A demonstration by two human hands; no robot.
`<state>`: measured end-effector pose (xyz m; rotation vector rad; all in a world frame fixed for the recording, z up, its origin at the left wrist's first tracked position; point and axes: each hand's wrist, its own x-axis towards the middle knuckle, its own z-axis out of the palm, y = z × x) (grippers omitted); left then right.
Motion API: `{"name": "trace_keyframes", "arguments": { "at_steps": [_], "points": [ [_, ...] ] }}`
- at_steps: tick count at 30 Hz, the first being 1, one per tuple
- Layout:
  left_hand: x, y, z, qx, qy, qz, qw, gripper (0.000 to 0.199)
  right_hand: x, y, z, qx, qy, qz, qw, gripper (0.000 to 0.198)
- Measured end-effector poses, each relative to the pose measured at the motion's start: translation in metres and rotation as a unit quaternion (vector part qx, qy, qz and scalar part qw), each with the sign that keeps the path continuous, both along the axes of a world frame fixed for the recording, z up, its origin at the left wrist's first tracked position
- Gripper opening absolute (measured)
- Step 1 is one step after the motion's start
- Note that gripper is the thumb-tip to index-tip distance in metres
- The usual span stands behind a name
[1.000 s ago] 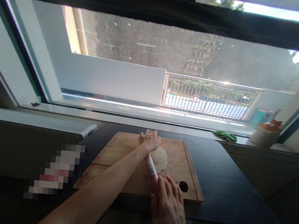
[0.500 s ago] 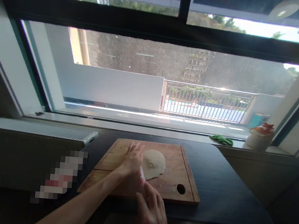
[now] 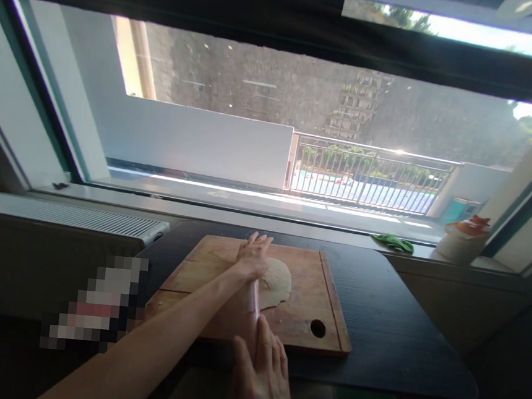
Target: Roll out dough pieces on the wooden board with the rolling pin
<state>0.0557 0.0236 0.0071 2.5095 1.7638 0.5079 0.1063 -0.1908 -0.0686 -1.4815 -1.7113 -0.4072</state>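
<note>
Pale flattened dough (image 3: 278,282) lies on a wooden cutting board (image 3: 289,333), with a ragged lower edge and a rough patch on top. Along its left side rests a rolling pin (image 3: 251,307), a long cylinder with a pinkish-white printed strip, partly hidden. My left hand (image 3: 254,255) lies over the far end with fingers stretched out and spread; its palm presses down on it. At the near end is my right hand (image 3: 266,370), fingers extended and thumb apart on either side of the cylinder. Neither hand's fingers wrap round it.
The board sits on a dark table (image 3: 390,322) below a wide window. On the sill are a green cloth (image 3: 393,242) and a whitish container with an orange top (image 3: 465,242). A radiator (image 3: 69,216) stands to the left. A blurred patch covers something at lower left.
Both hands and the rolling pin have shifted slightly; my left hand is farther up the board, over more of the dough's left side. The view has tilted down a little.
</note>
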Motion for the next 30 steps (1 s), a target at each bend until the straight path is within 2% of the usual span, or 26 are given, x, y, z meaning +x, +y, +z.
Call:
{"name": "trace_keyframes", "arguments": {
  "at_steps": [5,9,12,15,19,22,25,30],
  "points": [
    [-0.033,0.004,-0.004,-0.036,-0.012,0.022,0.999,0.055,-0.008,0.0,0.006,0.041,0.038,0.029,0.998,0.027],
    [-0.05,0.005,-0.008,-0.055,-0.004,0.048,0.997,0.052,0.0,0.0,0.011,0.03,0.053,0.041,0.997,0.03],
    [-0.046,0.004,-0.006,-0.056,0.021,0.061,0.996,0.053,0.01,0.0,0.012,0.04,0.047,0.038,0.997,0.03],
    [-0.029,0.005,-0.002,-0.04,0.041,0.061,0.996,0.055,0.022,-0.001,0.013,0.04,0.027,0.028,0.998,0.037],
    [0.0,0.011,0.004,-0.024,0.047,0.043,0.998,0.054,0.044,-0.006,0.025,-0.026,-0.013,0.051,0.998,0.057],
    [0.013,0.016,0.006,-0.024,0.062,0.02,0.998,0.049,0.051,-0.008,0.033,-0.045,-0.01,0.047,0.998,0.062],
    [0.01,0.016,0.006,-0.028,0.075,0.008,0.997,0.044,0.045,-0.008,0.03,-0.04,-0.011,0.048,0.998,0.062],
    [-0.019,0.008,0.005,-0.027,0.07,0.021,0.997,0.044,0.025,-0.009,0.018,-0.006,0.003,0.029,1.0,0.056]
  ]
}}
